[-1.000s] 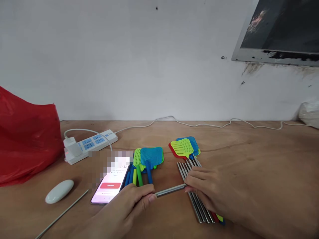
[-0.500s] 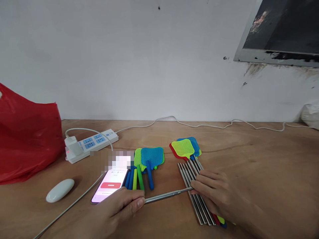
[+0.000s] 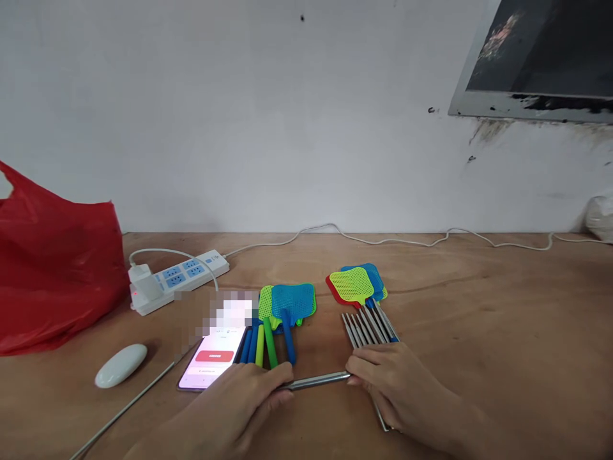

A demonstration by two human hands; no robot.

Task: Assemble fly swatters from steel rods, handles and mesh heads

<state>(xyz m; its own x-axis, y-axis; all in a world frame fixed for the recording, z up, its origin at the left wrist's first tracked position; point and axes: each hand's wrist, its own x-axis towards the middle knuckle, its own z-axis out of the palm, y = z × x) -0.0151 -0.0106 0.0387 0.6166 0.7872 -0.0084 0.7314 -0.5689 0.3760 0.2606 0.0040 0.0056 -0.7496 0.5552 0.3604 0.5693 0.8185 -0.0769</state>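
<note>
A silver telescopic rod [image 3: 318, 381] lies nearly level between my two hands, just above the table. My left hand [image 3: 261, 393] is closed round its left end, and my right hand [image 3: 387, 377] pinches its right end. Under and behind my right hand is a row of similar metal rods [image 3: 364, 327], partly covered by it. Flyswatter heads in yellow-green [image 3: 352, 285], red and blue lie at the far end of that row. Left of them, a blue flyswatter head [image 3: 294, 300] rests on green ones, with coloured handles [image 3: 269, 345] in front, close to my left hand.
A lit phone [image 3: 211, 361] lies left of the handles. Further left are a white oval object [image 3: 121, 365], a power strip [image 3: 191, 271] with a plugged-in charger, and a red plastic bag [image 3: 62, 275]. A white cable [image 3: 383, 242] runs along the wall.
My hands have come closer together, my right hand moving left and the left slightly right. Less of the rod shows between them. My right hand now covers more of the row's near part.
</note>
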